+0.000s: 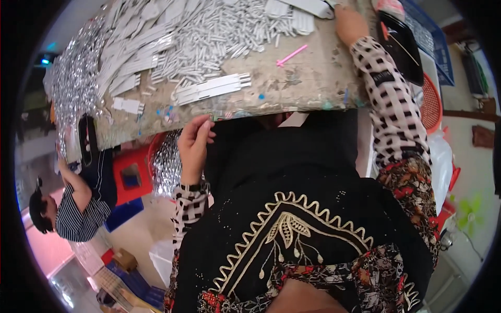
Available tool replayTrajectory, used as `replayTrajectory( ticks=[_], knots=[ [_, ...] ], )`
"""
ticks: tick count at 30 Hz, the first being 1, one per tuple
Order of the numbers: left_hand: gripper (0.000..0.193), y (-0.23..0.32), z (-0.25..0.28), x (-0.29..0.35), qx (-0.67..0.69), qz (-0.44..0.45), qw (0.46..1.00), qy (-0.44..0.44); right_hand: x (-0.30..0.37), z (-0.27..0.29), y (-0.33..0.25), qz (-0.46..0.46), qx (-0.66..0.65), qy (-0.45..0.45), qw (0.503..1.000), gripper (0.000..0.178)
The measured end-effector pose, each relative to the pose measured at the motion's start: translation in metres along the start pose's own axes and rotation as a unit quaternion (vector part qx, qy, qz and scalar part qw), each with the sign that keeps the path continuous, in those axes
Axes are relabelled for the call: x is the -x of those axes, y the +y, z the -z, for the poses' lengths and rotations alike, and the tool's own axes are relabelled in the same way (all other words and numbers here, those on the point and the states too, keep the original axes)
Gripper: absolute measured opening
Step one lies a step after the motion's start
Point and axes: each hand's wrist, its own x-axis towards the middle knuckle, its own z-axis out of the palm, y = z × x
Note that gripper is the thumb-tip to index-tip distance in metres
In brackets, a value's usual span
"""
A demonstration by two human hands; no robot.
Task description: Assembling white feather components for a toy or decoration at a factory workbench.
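My left hand (194, 145) is raised at the table's near edge, its fingers curled in toward the thumb; anything inside them is hidden. Close beyond it lie flat white pronged pieces (213, 89), stacked together. At the far right of the table, my right hand (350, 25) has its fingers closed at the dark end of a long flat white piece (309, 6). The top of the picture cuts off part of those fingers. A pink stick-like piece (292, 56) lies on the table between my hands.
Small white tubes (209, 44) are heaped on the worn table (313, 78), beside white strips (128, 52) and shiny silver strips (78, 62). A black tray (402, 49) and red basket (431, 104) stand right. Another person (83, 214) works at the left near a red stool (130, 175).
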Motion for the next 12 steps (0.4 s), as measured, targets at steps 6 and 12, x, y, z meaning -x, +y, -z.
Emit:
replayTrajectory(
  ticks=[6,12],
  knots=[
    [0.023,0.031,0.029,-0.047,-0.462,-0.314,0.828,0.055,0.053,0.068,-0.047,0.01,-0.047,0.054,0.997,0.018],
    [0.046,0.034,0.018,-0.07,-0.584,-0.296,0.756,0.011,0.07,0.064,-0.057,-0.039,-0.154,0.051,0.986,0.035]
  ],
)
